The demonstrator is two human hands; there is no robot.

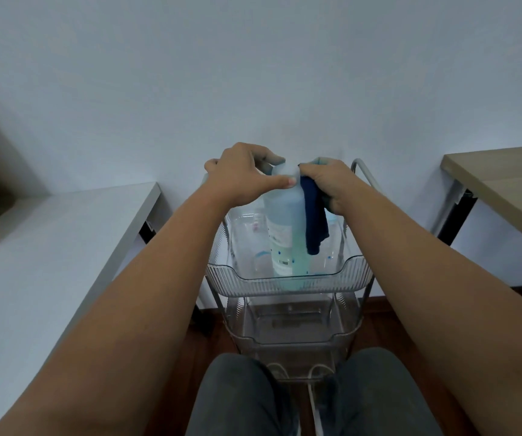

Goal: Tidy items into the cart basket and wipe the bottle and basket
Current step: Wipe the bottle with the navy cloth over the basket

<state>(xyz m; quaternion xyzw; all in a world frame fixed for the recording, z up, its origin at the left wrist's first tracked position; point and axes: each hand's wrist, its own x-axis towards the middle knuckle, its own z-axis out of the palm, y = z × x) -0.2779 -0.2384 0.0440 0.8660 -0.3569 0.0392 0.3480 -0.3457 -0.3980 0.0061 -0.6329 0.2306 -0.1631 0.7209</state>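
A tall pale blue bottle (286,234) with a white cap stands upright in the clear top basket (288,283) of a rolling cart. My left hand (240,176) grips the bottle's top, thumb across the front of the cap. My right hand (332,184) holds a dark blue cloth (314,220) against the bottle's right side, and the cloth hangs down beside it. Small clear items lie in the basket, too blurred to name.
The cart has lower clear baskets (291,325) and a metal handle (363,171) at the back right. A white table (33,262) stands to the left, a wooden table (504,184) to the right. My knees sit just before the cart. A white wall is behind.
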